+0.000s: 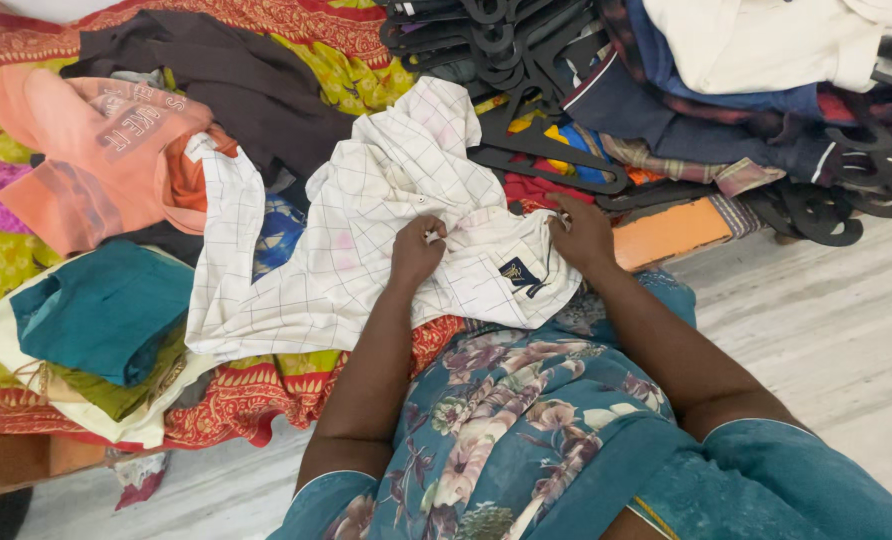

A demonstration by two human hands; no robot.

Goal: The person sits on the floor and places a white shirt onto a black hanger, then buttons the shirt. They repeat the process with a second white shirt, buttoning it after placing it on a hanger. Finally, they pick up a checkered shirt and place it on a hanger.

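A white checked shirt (366,220) lies spread over the low bed in front of me, its collar end toward my lap. My left hand (418,248) pinches the shirt's fabric near the collar, fingers closed on the cloth. To its right, my right hand (583,235) grips the other side of the collar area, close to a small dark label on the shirt. Both forearms reach forward over my teal floral garment (506,420).
A peach sweatshirt (96,150) and a dark brown garment (226,70) lie at the back left. Folded teal cloth (101,310) sits at the left. Black hangers (526,60) and a heap of folded clothes (746,70) fill the back right. Pale floor (826,320) lies at right.
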